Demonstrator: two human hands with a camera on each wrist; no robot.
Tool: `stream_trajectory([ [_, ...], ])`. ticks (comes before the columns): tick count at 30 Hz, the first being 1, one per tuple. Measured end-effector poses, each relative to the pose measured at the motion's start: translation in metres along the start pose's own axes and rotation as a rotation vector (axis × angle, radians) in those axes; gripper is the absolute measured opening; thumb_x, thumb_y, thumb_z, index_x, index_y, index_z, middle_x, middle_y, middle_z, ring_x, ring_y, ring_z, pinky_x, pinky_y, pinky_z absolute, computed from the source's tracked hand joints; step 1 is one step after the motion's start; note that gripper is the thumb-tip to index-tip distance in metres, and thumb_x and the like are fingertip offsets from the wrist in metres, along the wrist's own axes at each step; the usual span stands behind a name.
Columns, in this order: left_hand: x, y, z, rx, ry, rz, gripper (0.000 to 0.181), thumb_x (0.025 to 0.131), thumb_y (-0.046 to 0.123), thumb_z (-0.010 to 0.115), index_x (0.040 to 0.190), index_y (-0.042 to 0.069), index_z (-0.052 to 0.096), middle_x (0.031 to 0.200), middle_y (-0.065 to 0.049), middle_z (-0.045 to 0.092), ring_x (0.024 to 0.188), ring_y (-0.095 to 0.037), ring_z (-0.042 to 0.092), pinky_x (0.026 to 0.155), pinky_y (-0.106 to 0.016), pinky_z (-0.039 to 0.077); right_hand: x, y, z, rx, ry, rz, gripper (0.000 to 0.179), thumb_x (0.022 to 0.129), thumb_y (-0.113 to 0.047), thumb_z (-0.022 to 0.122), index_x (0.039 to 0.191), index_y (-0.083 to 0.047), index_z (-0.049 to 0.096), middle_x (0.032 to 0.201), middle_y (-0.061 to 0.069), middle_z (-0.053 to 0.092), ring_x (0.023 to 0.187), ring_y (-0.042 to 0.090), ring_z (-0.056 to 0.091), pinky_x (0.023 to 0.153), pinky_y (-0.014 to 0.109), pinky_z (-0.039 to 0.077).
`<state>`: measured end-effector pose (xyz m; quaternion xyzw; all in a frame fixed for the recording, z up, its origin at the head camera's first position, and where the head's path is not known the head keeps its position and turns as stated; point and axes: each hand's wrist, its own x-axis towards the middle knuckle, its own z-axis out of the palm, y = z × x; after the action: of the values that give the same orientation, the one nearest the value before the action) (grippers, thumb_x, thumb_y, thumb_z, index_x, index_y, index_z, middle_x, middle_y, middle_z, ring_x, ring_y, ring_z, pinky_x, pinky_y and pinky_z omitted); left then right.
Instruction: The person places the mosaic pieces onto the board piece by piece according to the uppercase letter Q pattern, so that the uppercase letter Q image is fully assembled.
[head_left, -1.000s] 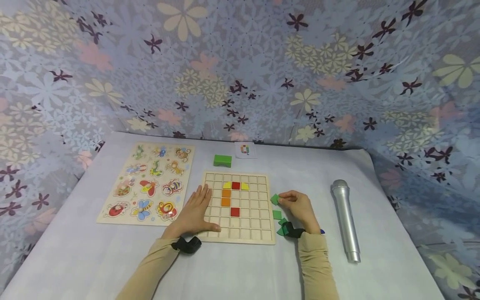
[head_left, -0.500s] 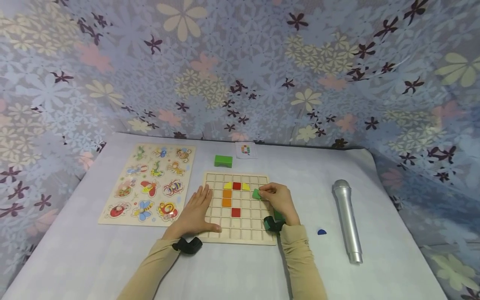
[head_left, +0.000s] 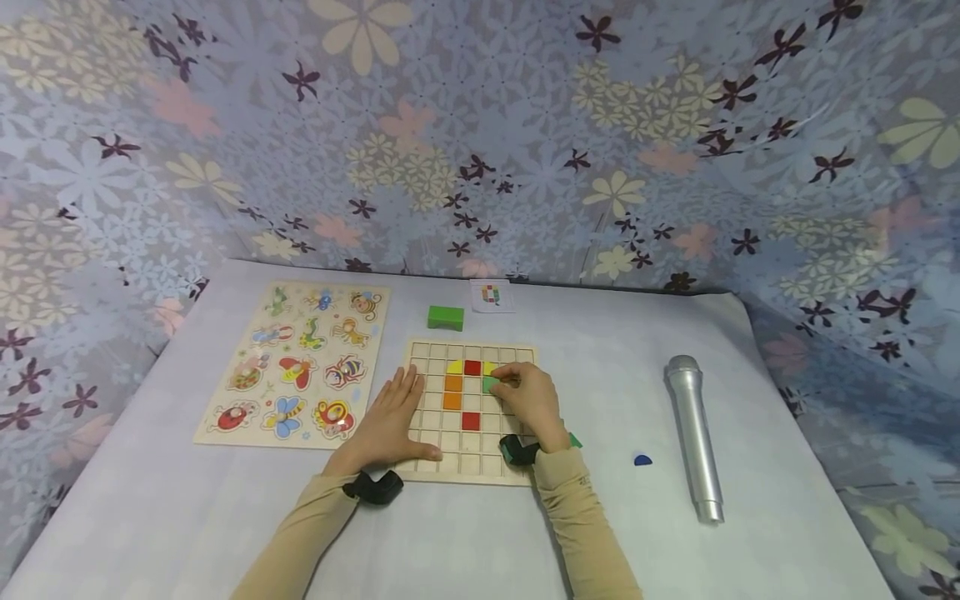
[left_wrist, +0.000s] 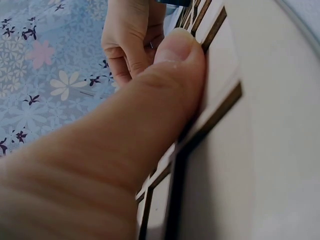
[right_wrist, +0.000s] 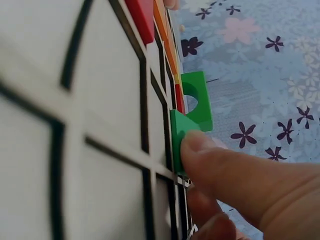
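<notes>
My right hand (head_left: 532, 402) pinches a green square tile (right_wrist: 177, 135) between thumb and fingers. In the head view the tile sits over a cell of the wooden grid board (head_left: 471, 464), just below a yellow piece (head_left: 490, 367). Flat along the board's left side rests my left hand (head_left: 388, 423), fingers straight, thumb (left_wrist: 175, 65) lying over the lower left part. Two red tiles (head_left: 470, 421), two orange tiles (head_left: 453, 392) and another yellow piece (head_left: 454, 367) lie in the grid. Behind the board stands a green block (right_wrist: 202, 97) with an arched cutout.
A wooden insect puzzle (head_left: 307, 367) lies left of the grid board. A small pattern card (head_left: 491, 295) is at the back. To the right are a blue half-round piece (head_left: 642, 459) and a silver microphone (head_left: 694, 442). A green piece (head_left: 575, 440) shows beside the right wrist.
My right hand has carried the green tile leftward from beside the board to the cell under the right yellow piece. The left hand has stayed in place.
</notes>
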<state>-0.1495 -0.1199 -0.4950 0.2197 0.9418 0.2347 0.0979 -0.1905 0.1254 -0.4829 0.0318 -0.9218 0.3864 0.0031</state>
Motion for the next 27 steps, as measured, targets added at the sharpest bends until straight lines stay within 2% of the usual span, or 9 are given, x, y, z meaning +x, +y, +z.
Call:
stream_trajectory([
  [4, 0.001, -0.001, 0.001, 0.011, 0.003, 0.0, 0.121, 0.073, 0.058, 0.075, 0.152, -0.007, 0.012, 0.161, -0.025, -0.001, 0.15, -0.041, -0.003, 0.123, -0.053, 0.005, -0.001, 0.002, -0.001, -0.02, -0.017, -0.033, 0.016, 0.085, -0.018, 0.073, 0.1, -0.013, 0.076, 0.098, 0.006, 0.072, 0.086, 0.021, 0.066, 0.072, 0.033, 0.051],
  [6, 0.001, -0.001, 0.001, 0.013, 0.004, 0.001, 0.121, 0.072, 0.058, 0.075, 0.152, -0.007, 0.012, 0.161, -0.025, -0.001, 0.15, -0.041, -0.003, 0.123, -0.053, 0.005, -0.001, 0.003, -0.003, 0.003, -0.045, -0.038, 0.018, 0.085, -0.019, 0.074, 0.102, -0.014, 0.075, 0.093, 0.005, 0.072, 0.081, 0.018, 0.064, 0.068, 0.028, 0.048],
  [10, 0.002, 0.0, 0.001, 0.003, -0.003, 0.003, 0.121, 0.072, 0.058, 0.075, 0.152, -0.007, 0.011, 0.161, -0.024, -0.002, 0.15, -0.041, -0.003, 0.123, -0.053, 0.004, -0.001, 0.012, -0.019, 0.156, -0.114, -0.051, 0.029, 0.088, -0.015, 0.071, 0.116, -0.008, 0.07, 0.092, 0.011, 0.07, 0.077, 0.013, 0.06, 0.065, 0.022, 0.045],
  [13, 0.002, 0.001, 0.002, 0.0, -0.015, -0.004, 0.122, 0.073, 0.059, 0.075, 0.152, -0.006, 0.01, 0.161, -0.023, -0.003, 0.15, -0.04, -0.005, 0.124, -0.052, 0.003, -0.005, 0.027, -0.041, 0.275, -0.172, -0.03, 0.038, 0.091, -0.012, 0.067, 0.127, -0.003, 0.061, 0.104, 0.02, 0.068, 0.075, 0.013, 0.059, 0.061, 0.021, 0.047],
  [15, 0.003, 0.001, 0.002, 0.005, -0.016, -0.009, 0.122, 0.073, 0.058, 0.075, 0.152, -0.006, 0.01, 0.161, -0.023, -0.004, 0.15, -0.04, -0.005, 0.123, -0.052, 0.003, -0.01, 0.039, -0.057, 0.31, -0.201, 0.019, 0.043, 0.092, -0.014, 0.066, 0.132, -0.003, 0.057, 0.112, 0.023, 0.066, 0.072, 0.012, 0.058, 0.057, 0.021, 0.047],
  [18, 0.002, 0.001, 0.001, 0.012, -0.023, -0.023, 0.121, 0.073, 0.058, 0.075, 0.153, -0.005, 0.009, 0.162, -0.022, -0.005, 0.15, -0.039, -0.006, 0.124, -0.051, 0.002, -0.02, 0.06, -0.077, 0.325, -0.23, 0.111, 0.048, 0.093, -0.018, 0.065, 0.137, -0.004, 0.052, 0.122, 0.024, 0.063, 0.07, 0.008, 0.057, 0.055, 0.02, 0.047],
  [20, 0.002, 0.001, 0.001, 0.011, -0.019, -0.022, 0.121, 0.073, 0.058, 0.075, 0.152, -0.006, 0.01, 0.161, -0.023, -0.004, 0.15, -0.04, -0.006, 0.124, -0.052, 0.003, -0.027, 0.075, -0.085, 0.337, -0.244, 0.142, 0.051, 0.092, -0.018, 0.066, 0.138, -0.004, 0.05, 0.126, 0.023, 0.062, 0.065, 0.005, 0.052, 0.053, 0.02, 0.045],
  [23, 0.002, 0.001, 0.001, 0.012, -0.018, -0.023, 0.122, 0.073, 0.058, 0.075, 0.152, -0.007, 0.01, 0.162, -0.023, -0.004, 0.15, -0.039, -0.006, 0.124, -0.051, 0.003, -0.036, 0.091, -0.092, 0.355, -0.282, 0.128, 0.059, 0.088, -0.014, 0.07, 0.14, -0.002, 0.046, 0.13, 0.025, 0.059, 0.059, 0.004, 0.044, 0.052, 0.019, 0.042],
  [27, 0.0, 0.0, 0.001, 0.004, -0.015, -0.019, 0.123, 0.072, 0.059, 0.076, 0.152, -0.007, 0.01, 0.162, -0.023, -0.004, 0.15, -0.04, -0.005, 0.124, -0.052, 0.003, -0.038, 0.093, -0.09, 0.314, -0.303, 0.077, 0.064, 0.081, -0.008, 0.076, 0.139, -0.002, 0.048, 0.127, 0.024, 0.058, 0.059, 0.006, 0.042, 0.053, 0.019, 0.041],
])
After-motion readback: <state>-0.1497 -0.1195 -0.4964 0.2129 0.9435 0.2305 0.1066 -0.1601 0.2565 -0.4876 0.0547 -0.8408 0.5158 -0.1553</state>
